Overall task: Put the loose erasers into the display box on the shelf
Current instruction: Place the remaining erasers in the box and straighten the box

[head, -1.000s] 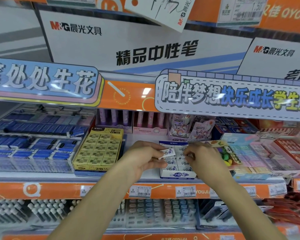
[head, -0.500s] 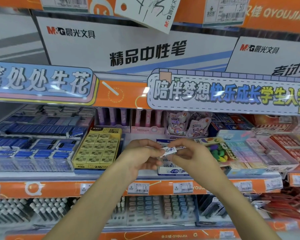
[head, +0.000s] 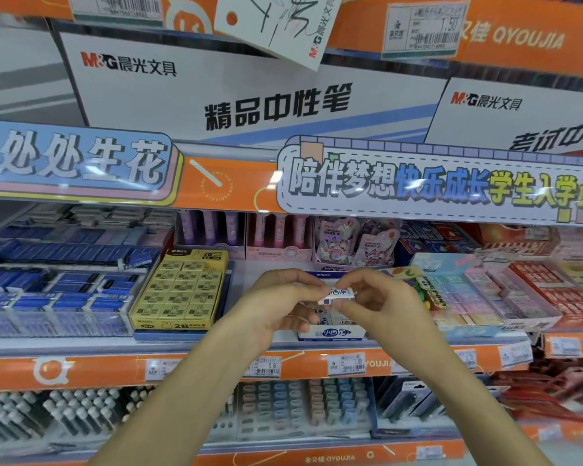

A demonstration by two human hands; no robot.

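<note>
two bare forearms reach up from the bottom edge, meeting over the middle shelf. the left hand and right hand both pinch one small eraser between thumb and fingertips, each taking an end; it is a flat white block in a glossy paper sleeve with blue print, held level in the air. just below and behind it sits the display box, a low white card tray with a blue-lettered front lip, holding rows of like erasers, mostly hidden by the hands. to its left stands a yellow card box of square 2b erasers. behind, pink and purple tubes stand upright.
</note>
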